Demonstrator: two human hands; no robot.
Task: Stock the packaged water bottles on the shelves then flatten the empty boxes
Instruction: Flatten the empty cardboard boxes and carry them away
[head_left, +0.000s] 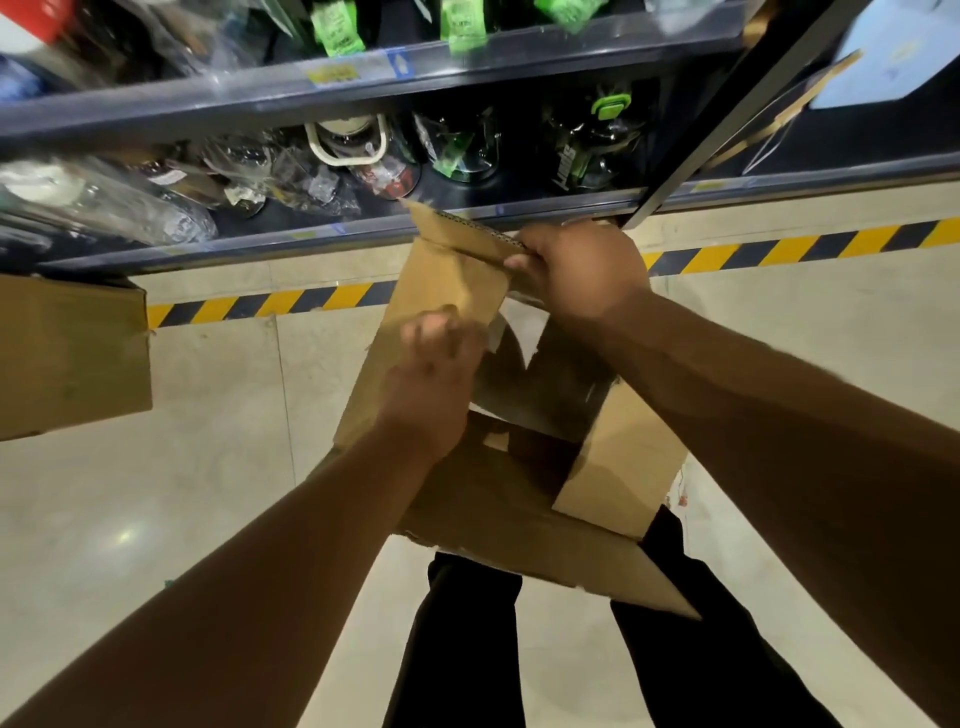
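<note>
Left hand: smeared by motion; fingers not separable, hold on the cardboard not determinable. Right hand: curled over the top flap edge of the box, fingertips concealed behind the cardboard. Box interior: largely screened by both forearms. Second box: truncated by the left frame edge. Bottles on the lower shelf: blurred and masked by wrapper glare; label text illegible, count not determinable. Price tags on the upper rail: unreadable. Green-tagged goods above: cut by the top edge. Legs: cut by the bottom edge.
</note>
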